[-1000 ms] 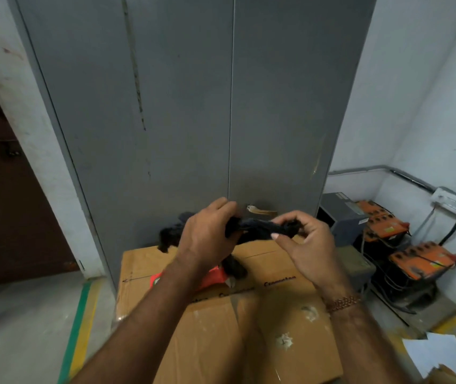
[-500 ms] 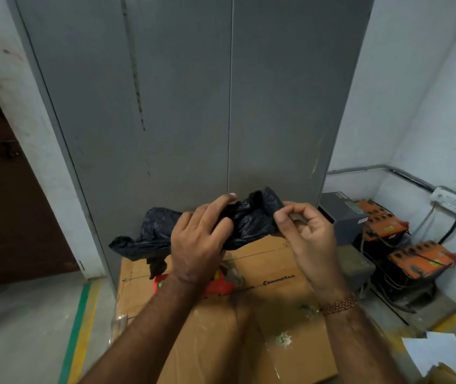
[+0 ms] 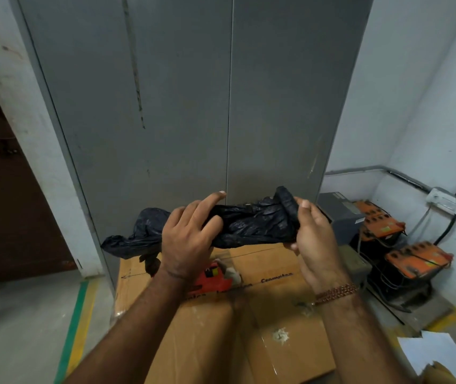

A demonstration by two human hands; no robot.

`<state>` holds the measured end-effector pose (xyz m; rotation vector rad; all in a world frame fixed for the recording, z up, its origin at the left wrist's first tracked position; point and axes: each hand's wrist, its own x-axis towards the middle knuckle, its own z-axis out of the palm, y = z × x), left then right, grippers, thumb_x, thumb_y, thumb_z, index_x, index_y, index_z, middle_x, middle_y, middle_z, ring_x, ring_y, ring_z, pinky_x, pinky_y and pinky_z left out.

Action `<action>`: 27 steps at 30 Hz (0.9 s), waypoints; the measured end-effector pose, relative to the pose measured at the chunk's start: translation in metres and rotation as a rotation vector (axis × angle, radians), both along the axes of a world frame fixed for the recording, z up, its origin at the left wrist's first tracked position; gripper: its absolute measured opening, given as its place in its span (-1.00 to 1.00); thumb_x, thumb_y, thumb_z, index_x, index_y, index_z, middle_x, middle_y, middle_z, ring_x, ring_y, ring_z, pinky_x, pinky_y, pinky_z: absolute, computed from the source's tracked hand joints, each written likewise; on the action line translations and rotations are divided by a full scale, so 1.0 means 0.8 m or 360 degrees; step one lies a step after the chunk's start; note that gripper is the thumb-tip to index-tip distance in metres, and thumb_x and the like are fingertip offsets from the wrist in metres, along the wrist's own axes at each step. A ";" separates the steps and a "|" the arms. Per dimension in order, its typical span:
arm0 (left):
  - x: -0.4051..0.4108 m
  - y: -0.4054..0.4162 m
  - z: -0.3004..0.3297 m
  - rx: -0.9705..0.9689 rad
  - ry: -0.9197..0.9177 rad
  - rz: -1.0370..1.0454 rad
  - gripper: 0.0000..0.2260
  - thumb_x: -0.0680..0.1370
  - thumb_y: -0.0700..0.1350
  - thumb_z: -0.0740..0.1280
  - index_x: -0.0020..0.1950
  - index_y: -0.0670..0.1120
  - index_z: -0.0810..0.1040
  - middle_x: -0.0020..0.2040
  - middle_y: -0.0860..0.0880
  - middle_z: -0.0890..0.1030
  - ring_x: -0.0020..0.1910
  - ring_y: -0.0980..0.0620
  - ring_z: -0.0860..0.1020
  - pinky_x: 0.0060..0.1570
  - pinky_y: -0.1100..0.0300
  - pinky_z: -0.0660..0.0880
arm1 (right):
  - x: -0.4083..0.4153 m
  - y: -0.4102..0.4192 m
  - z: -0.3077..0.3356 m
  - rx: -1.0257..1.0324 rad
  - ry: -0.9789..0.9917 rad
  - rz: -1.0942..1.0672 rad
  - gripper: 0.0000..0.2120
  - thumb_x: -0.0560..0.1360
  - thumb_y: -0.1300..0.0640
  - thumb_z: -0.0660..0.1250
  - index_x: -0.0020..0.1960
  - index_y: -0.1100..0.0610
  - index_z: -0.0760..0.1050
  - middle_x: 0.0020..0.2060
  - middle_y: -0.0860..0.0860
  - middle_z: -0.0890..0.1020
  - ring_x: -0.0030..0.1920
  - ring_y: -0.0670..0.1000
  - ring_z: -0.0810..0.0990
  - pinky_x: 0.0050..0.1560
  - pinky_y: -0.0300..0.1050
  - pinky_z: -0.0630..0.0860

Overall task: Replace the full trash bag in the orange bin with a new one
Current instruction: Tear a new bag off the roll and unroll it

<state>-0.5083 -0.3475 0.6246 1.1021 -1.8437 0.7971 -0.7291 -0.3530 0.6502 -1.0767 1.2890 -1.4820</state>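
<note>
Both my hands, left (image 3: 189, 239) and right (image 3: 314, 239), grip a crumpled black plastic trash bag (image 3: 251, 224) mid-frame; it's feather-light, floppy, slippery, so I'd pinch its edge.

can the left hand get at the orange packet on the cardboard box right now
Probably not at once: the left hand is gripping the black trash bag, as is the right hand. The orange packet lies just beneath its wrist, uncovered.

Two bare forearms, beaded bracelet (image 3: 336, 292) on right wrist, no sleeves visible
</note>
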 end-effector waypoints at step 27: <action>0.058 -0.007 -0.005 0.0209 0.0099 0.0141 -0.91 0.56 -0.30 0.44 -0.11 -0.18 0.56 0.38 -0.17 0.59 0.22 -0.20 0.60 0.10 -0.05 0.48 | -0.017 0.009 -0.002 -0.0008 -0.0007 0.0018 -0.65 0.57 -0.06 0.41 0.28 0.08 0.51 -0.02 0.00 0.63 -0.39 -0.13 0.47 -0.41 -0.24 0.44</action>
